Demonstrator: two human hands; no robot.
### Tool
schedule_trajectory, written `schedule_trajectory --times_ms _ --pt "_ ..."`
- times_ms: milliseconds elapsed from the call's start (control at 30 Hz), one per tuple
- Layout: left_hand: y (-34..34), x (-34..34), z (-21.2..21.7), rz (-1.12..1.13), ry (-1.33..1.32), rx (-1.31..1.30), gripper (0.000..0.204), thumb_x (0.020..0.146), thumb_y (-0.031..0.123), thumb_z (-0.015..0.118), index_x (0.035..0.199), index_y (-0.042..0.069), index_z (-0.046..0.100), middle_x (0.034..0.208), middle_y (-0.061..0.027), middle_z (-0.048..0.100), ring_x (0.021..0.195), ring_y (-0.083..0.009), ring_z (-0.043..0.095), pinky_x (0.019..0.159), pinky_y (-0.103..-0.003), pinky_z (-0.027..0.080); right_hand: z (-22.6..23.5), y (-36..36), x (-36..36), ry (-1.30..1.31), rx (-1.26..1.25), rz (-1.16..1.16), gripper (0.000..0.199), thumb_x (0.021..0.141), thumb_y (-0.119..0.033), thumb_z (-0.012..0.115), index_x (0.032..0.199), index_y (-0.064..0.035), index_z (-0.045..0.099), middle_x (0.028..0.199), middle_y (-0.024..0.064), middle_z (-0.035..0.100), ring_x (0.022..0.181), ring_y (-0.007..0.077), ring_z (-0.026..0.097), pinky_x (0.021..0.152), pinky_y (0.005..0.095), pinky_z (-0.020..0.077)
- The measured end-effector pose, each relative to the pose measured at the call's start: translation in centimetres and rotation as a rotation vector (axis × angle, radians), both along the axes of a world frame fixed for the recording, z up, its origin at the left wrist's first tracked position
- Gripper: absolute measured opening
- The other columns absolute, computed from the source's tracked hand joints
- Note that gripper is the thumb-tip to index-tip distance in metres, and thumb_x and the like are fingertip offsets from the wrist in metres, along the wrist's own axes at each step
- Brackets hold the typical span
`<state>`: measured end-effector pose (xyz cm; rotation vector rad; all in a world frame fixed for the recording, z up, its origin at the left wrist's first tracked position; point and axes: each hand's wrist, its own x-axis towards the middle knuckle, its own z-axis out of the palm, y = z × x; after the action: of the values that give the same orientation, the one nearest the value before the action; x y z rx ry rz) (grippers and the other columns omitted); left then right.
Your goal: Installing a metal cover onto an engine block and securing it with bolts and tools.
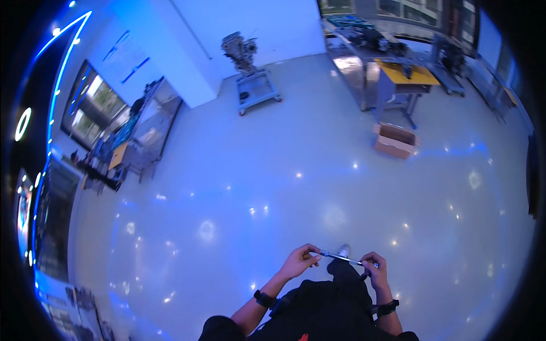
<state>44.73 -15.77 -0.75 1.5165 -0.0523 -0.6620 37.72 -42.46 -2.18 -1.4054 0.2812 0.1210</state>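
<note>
The left hand (300, 262) pinches the left end of a slim metal wrench-like tool (344, 258); the right hand (377, 271) grips its right end, near the body. Steady handling calls for both ends supported.

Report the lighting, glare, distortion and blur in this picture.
Head view: a blue cast tints the floor and wall; bright glare spots dot the floor. Head view: fisheye curvature bends the room toward a black rim. Head view: the bench at upper left looks soft; the metal tool between left hand and right hand shows too small for fine detail.
</note>
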Motion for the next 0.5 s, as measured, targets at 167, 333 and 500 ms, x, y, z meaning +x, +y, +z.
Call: schedule_trajectory --times_ms 167,333,500 --pt "-0.4 6.9 0.0 0.037 0.017 -0.059 0.017 0.087 0.011 0.062 0.100 0.001 0.055 0.086 -0.0036 0.058 0.076 -0.0099 0.056 0.069 -0.025 0.046 -0.4 -3.1 11.5 -0.017 0.066 0.062 0.007 0.078 -0.009 0.060 0.081 -0.0020 0.061 0.057 -0.0028 0.047 0.047 0.0037 0.042 0.044 0.0195 0.0326" --pt "-1.4 9.8 -1.9 0.276 0.050 -0.095 0.015 0.086 0.009 0.064 0.097 0.003 0.055 0.086 -0.0019 0.056 0.077 -0.0093 0.053 0.068 -0.024 0.044 1.7 -2.8 21.7 0.005 -0.027 0.270 0.008 0.078 -0.010 0.060 0.081 -0.0026 0.060 0.056 -0.0028 0.046 0.044 0.0034 0.040 0.039 0.0195 0.0307" --pt "1.1 14.0 -4.5 0.571 0.085 -0.120 0.013 0.085 0.008 0.064 0.093 0.004 0.054 0.088 -0.0022 0.057 0.080 -0.0098 0.053 0.067 -0.024 0.043 0.6 1.4 31.7 0.035 -0.054 0.592 0.011 0.078 -0.013 0.063 0.083 -0.0033 0.062 0.058 -0.0019 0.050 0.044 0.0040 0.042 0.036 0.0196 0.0304"
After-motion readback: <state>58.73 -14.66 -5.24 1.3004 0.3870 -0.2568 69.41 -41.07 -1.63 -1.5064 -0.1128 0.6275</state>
